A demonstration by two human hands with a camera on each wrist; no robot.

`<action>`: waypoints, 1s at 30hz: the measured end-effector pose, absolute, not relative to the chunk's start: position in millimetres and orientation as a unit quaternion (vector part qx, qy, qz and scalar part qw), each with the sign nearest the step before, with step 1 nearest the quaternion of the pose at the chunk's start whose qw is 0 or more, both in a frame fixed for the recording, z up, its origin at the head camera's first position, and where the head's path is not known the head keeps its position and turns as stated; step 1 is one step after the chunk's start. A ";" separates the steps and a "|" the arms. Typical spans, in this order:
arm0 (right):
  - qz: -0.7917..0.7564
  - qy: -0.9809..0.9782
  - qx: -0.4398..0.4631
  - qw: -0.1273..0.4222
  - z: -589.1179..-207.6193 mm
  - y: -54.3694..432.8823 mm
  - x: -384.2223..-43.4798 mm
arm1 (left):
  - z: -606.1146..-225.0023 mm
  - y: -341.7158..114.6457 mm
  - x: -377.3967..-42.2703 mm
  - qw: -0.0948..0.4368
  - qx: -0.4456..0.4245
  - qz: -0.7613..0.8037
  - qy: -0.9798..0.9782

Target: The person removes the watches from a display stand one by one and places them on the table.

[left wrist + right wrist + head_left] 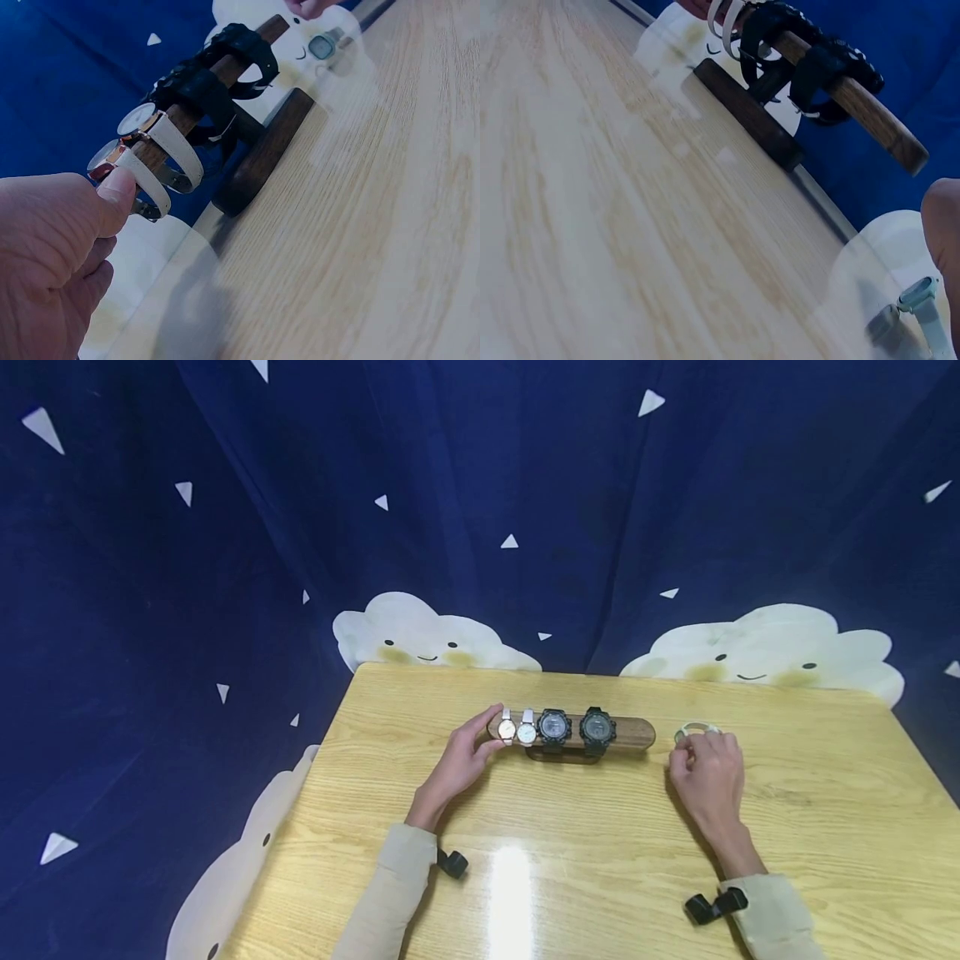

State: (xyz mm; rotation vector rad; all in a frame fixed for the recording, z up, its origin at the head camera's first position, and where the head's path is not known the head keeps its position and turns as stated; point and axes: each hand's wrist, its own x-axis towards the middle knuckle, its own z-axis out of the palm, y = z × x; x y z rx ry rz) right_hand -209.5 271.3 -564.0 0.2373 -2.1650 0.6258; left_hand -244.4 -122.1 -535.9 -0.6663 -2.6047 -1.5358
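Note:
A wooden watch stand (636, 732) carries two small white-strapped watches and two chunky black watches. My left hand (459, 762) is at its left end, pinching the outermost white-strapped watch (142, 176) on the bar, thumb against the near side. Beside it hangs the second white-strapped watch (176, 142). Further along sit a black watch (554, 727) and another black watch (597, 728). To the right of the stand, a pale green watch (922, 300) rests on the table. My right hand (708, 777) hovers over it with fingers loosely bent, above it in the left wrist view.
The light wooden table (600, 860) reaches back to a dark blue curtain (465, 460) with white triangles and smiling clouds. The stand's dark foot (262, 157) is on the table beneath the raised bar. Both sleeves carry small black wrist cameras.

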 end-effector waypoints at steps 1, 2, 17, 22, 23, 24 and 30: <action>0.253 -0.865 0.096 0.423 -563.4 269.9 -208.8 | -536.0 -122.2 -244.2 0.023 -0.215 -0.496 -0.841; 0.257 -0.864 0.097 0.422 -562.9 268.5 -208.1 | -536.1 -122.4 -244.0 0.022 -0.216 -0.497 -0.840; 0.394 -0.800 0.143 0.429 -550.8 232.5 -207.0 | -537.3 -122.2 -245.0 0.016 -0.210 -0.499 -0.840; 0.385 -0.816 0.151 0.403 -549.4 221.4 -206.8 | -537.5 -122.2 -244.8 0.019 -0.210 -0.497 -0.842; 0.380 -0.822 0.150 0.397 -548.8 219.4 -206.5 | -537.4 -122.2 -244.9 0.020 -0.211 -0.498 -0.841; 0.375 -0.826 0.151 0.392 -548.4 217.5 -206.3 | -537.2 -122.0 -244.8 0.021 -0.213 -0.499 -0.840; 0.363 -0.829 0.158 0.395 -545.9 204.9 -207.8 | -536.1 -121.8 -244.9 0.021 -0.218 -0.503 -0.836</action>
